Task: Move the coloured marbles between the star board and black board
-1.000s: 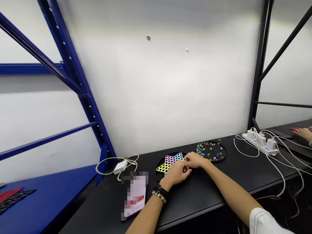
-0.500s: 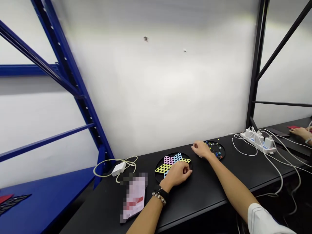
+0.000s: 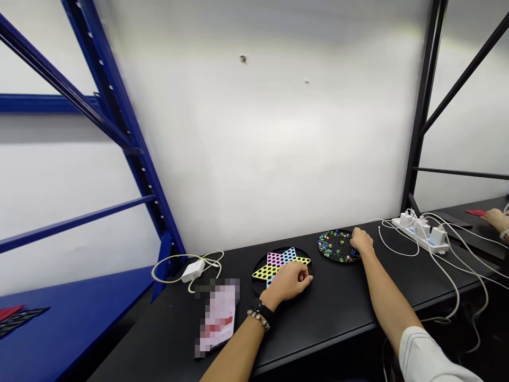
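My left hand (image 3: 289, 281) is curled over the near right part of a round Chinese checkers board (image 3: 260, 274), which has a star of pink, blue and yellow points with dark holes. Its fingers are closed, and anything inside them is hidden. At the right rim of a round black tray (image 3: 331, 243) is my right hand (image 3: 361, 240), fingers bent down and pressed together; I cannot make out what they hold. Small shiny glass marbles (image 3: 326, 247) in several colours lie in that tray, mostly around its edge.
A phone (image 3: 220, 318), partly blurred, lies on the black table (image 3: 314, 334) left of my forearm. Behind it are a white charger (image 3: 193, 270) and cable. A power strip (image 3: 423, 236) trails white cables at right. Another person's hand (image 3: 495, 218) shows at the far right.
My right hand has moved right, from the marble tray's left side to its right rim, uncovering the marbles. My left hand stays over the board. The view has shifted slightly.
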A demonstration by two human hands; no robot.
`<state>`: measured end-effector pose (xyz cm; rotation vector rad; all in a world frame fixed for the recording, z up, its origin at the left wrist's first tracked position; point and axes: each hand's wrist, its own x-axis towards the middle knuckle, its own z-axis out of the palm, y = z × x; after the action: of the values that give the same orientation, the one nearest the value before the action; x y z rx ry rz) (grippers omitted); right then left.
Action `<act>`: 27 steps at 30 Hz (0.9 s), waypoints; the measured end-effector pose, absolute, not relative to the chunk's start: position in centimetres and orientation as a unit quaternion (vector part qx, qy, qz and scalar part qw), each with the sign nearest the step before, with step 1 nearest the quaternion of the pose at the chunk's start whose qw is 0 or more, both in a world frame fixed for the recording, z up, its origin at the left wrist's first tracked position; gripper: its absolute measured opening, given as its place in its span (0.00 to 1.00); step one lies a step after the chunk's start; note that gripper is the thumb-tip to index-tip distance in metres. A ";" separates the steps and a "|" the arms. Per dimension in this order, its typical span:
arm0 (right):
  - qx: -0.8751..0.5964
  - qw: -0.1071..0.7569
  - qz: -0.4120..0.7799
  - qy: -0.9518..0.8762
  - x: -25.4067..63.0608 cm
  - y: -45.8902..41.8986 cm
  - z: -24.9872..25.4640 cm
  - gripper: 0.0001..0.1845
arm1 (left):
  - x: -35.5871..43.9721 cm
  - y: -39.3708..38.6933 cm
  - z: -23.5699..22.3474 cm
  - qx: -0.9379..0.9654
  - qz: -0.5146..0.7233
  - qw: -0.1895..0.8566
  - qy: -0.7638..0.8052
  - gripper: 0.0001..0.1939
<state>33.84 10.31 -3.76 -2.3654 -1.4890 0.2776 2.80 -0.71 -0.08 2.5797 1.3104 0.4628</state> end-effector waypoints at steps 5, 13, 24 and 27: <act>-0.796 0.198 0.062 -0.569 33.0 10.9 -4.7 0.23 | 2.8 -0.7 -0.2 0.877 0.157 0.107 0.442 0.11; -0.760 0.205 0.084 -0.611 32.6 11.8 -5.7 0.20 | 2.7 -0.5 -0.4 0.878 0.164 0.103 0.437 0.11; -0.786 0.199 0.080 -0.580 32.6 11.7 -5.7 0.27 | 2.6 -0.5 -0.5 0.877 0.160 0.102 0.441 0.10; -0.786 0.187 0.096 -0.582 32.5 11.8 -5.6 0.25 | 2.6 -0.5 -0.4 0.878 0.156 0.104 0.441 0.11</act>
<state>32.55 11.81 -5.63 -2.2114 -1.6379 0.2704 2.62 -0.51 -0.44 2.5881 1.3005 0.4607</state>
